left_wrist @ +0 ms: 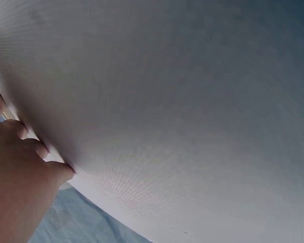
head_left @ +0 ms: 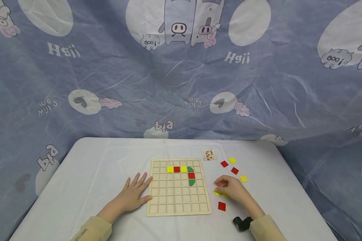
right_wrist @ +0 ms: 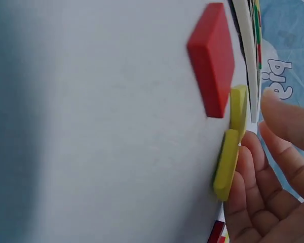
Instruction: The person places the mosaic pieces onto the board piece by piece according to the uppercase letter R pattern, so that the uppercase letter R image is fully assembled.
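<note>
A pale wooden grid board point(head_left: 176, 194) lies on the white table. In its upper cells sit a red square tile point(head_left: 176, 169), a yellow square tile point(head_left: 170, 169) and several other tiles, including a rounded green tile point(head_left: 192, 182). My left hand point(head_left: 132, 196) rests with fingers spread at the board's left edge, fingertips at the rim. To the right of the board, my right hand point(head_left: 231, 188) is low over two yellow tiles point(right_wrist: 227, 164), its fingers loosely bent beside them. Thumb and forefinger stand apart with nothing visible between them. A red tile point(right_wrist: 213, 61) lies close by.
Loose red and yellow tiles, such as a yellow one point(head_left: 243, 178), lie beyond my right hand. A small pattern card point(head_left: 209, 154) lies off the board's upper right corner. A black object point(head_left: 242, 223) sits by my right sleeve. A patterned blue cloth point(head_left: 169, 80) hangs behind.
</note>
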Available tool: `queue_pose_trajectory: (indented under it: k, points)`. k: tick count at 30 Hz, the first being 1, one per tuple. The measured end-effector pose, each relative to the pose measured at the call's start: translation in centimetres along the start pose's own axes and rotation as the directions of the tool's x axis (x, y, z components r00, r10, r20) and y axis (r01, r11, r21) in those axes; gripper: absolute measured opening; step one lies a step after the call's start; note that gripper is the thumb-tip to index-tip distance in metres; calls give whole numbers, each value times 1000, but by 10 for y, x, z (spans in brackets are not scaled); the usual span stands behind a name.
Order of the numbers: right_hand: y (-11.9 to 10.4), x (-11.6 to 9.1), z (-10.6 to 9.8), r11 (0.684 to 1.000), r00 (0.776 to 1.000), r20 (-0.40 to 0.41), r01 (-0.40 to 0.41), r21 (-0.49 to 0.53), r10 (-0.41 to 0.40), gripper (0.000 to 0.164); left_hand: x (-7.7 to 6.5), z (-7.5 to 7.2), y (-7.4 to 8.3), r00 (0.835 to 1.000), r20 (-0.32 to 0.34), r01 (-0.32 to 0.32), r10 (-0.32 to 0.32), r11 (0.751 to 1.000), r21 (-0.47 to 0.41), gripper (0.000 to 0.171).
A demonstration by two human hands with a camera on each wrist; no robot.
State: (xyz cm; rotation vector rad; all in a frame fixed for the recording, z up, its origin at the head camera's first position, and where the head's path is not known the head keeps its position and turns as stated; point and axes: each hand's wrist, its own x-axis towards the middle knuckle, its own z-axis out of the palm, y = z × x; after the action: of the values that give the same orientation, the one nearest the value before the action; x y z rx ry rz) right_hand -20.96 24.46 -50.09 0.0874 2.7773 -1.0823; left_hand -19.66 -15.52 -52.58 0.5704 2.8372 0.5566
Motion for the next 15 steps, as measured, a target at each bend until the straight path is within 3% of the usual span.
queue_pose_trajectory:
  k: [15]
  points:
    - [-4,-7,8,994,1000,17,14,-105,-12,25,-1,-1,2,1000,-11,-11,12,1000,4,73]
